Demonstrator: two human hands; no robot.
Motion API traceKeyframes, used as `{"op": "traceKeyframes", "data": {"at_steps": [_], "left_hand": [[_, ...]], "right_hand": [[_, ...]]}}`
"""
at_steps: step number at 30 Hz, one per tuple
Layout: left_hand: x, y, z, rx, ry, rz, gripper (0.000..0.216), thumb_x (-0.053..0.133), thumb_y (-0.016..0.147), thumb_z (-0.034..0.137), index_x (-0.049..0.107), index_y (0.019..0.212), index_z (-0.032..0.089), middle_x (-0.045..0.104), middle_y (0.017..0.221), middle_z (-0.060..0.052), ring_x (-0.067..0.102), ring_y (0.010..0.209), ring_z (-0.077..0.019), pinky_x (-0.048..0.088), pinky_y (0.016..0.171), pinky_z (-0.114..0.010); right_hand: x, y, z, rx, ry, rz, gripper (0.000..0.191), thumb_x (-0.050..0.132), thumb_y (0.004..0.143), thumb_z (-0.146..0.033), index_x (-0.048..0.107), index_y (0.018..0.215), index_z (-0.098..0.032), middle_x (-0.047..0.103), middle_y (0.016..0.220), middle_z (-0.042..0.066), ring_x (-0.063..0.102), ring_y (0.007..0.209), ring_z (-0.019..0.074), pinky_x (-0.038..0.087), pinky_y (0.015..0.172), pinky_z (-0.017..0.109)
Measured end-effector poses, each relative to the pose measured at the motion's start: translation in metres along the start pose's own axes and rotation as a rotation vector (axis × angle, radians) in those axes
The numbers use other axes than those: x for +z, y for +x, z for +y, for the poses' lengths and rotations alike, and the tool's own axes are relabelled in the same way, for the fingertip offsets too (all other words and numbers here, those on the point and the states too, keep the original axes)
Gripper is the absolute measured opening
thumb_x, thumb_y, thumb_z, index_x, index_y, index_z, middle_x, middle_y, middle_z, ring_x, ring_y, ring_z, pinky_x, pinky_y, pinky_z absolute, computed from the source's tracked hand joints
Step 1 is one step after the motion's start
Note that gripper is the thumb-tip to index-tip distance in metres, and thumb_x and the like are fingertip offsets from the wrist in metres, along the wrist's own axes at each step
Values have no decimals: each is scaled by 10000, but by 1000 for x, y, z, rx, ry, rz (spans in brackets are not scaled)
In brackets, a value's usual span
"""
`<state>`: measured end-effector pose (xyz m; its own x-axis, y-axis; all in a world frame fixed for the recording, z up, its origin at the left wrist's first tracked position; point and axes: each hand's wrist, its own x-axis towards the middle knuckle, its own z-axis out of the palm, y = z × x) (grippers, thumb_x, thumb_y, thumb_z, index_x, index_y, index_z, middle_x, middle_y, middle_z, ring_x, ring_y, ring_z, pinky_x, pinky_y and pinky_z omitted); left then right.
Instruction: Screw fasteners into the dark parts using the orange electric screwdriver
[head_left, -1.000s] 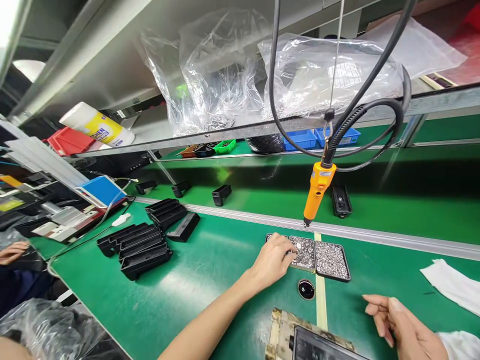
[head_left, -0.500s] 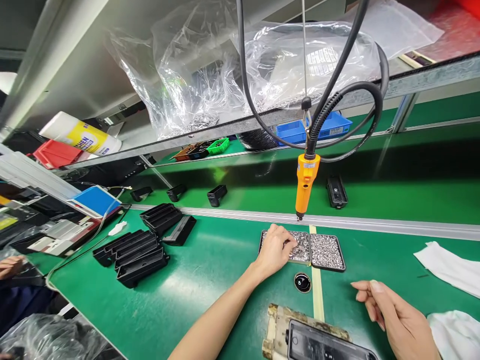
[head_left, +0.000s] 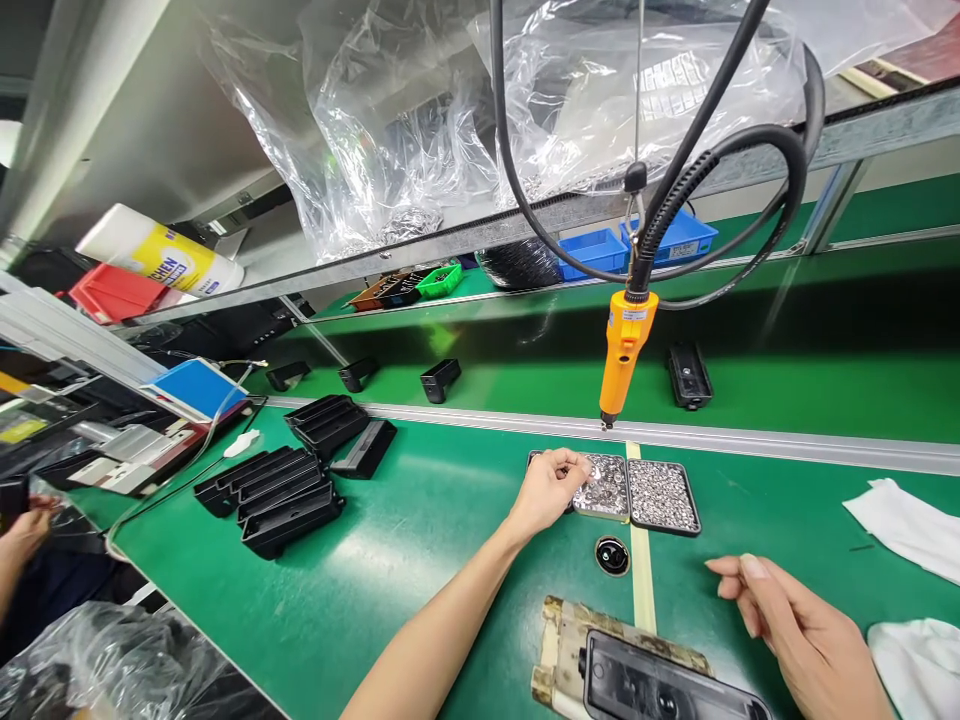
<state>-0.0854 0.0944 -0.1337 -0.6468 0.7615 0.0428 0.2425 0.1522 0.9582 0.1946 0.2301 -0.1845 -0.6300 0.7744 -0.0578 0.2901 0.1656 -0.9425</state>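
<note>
My left hand [head_left: 549,490] is over the left part of a tray of small shiny metal parts [head_left: 604,482], its thumb and fingertips pinched together. Whatever is between them is too small to make out. Beside that tray is a second black-rimmed tray [head_left: 664,497] full of small metal pieces. My right hand [head_left: 802,632] hovers to the right of a black rectangular housing [head_left: 660,685], thumb against the index finger and the others curled; any small thing in it is hidden. The housing lies in a worn, beige fixture [head_left: 555,640].
An orange electric screwdriver [head_left: 627,350] hangs from a cable above the trays. Several black housings [head_left: 289,515] lie at left on the green bench. A round black-centred fitting [head_left: 612,556] sits before the trays. White cloths [head_left: 911,525] lie at right. Another person's hand [head_left: 26,530] shows far left.
My left hand has drawn its fingertips together and lifted slightly at the tray. The right hand keeps nearly the same pose. The whole view has shifted a little.
</note>
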Motion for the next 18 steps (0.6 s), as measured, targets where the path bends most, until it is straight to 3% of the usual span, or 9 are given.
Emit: {"op": "traceKeyframes", "data": {"at_steps": [10,18], "left_hand": [[-3,1,-1,-59,-112,-1,360,767,841,509,745,870,150,729,829,-46,618,726,-150,453,688,-253],[-2,3,-4,-72,-165,-6,341,782,882,476,722,899,141,739,867,-43,664,762,-158,519,779,-317]], "right_hand": [[0,1,-7,8,-41,-6,612,499,915,-817,776,978,-275,623,759,4,575,705,177,452,722,303],[-1,1,-5,3,-62,-6,614,516,903,-819,781,985,-272,638,779,10,579,687,184,473,700,312]]}}
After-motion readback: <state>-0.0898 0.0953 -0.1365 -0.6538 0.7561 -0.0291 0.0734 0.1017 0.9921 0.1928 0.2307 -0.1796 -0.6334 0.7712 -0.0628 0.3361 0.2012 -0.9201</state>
